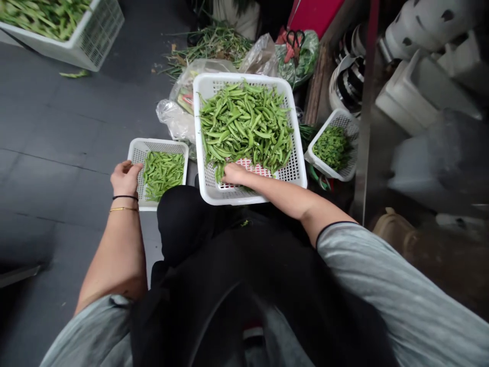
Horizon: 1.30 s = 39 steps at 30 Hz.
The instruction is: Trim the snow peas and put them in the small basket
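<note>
A large white plastic basket (300,176) holds a heap of green pea pods (244,122), piled toward its far side. My right hand (235,174) is inside its near left part, fingers curled against a small bunch of pods; the fingertips are partly hidden. To the left, a smaller white basket (158,145) sits on the floor with more pea pods (163,173) in it. Over its left rim is my left hand (126,175), closed with fingers pressed together. Whatever it may hold is too small or hidden to make out.
A small white basket (346,174) of leafy trimmings (331,148) stands at the right. Behind lie plastic bags (204,69), plant stalks (217,46) and scissors (295,40). Another basket of pods (97,46) is at upper left. White tubs (428,86) crowd the right side.
</note>
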Each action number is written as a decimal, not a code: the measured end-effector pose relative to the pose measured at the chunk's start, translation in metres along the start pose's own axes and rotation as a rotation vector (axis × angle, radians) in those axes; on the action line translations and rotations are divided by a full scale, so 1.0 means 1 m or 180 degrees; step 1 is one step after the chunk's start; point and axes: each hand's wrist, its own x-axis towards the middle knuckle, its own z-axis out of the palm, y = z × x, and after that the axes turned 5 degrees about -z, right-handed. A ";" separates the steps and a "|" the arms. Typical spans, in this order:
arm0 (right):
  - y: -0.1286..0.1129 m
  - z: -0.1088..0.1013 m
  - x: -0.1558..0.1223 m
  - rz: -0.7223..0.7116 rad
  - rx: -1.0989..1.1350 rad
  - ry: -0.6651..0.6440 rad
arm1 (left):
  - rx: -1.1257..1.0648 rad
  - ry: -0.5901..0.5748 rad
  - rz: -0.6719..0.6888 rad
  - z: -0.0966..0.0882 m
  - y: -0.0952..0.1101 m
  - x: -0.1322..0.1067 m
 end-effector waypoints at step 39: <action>0.002 -0.029 -0.181 -0.2512 0.0255 0.1587 | -0.0729 -0.3298 -0.1259 0.101 0.087 -0.241</action>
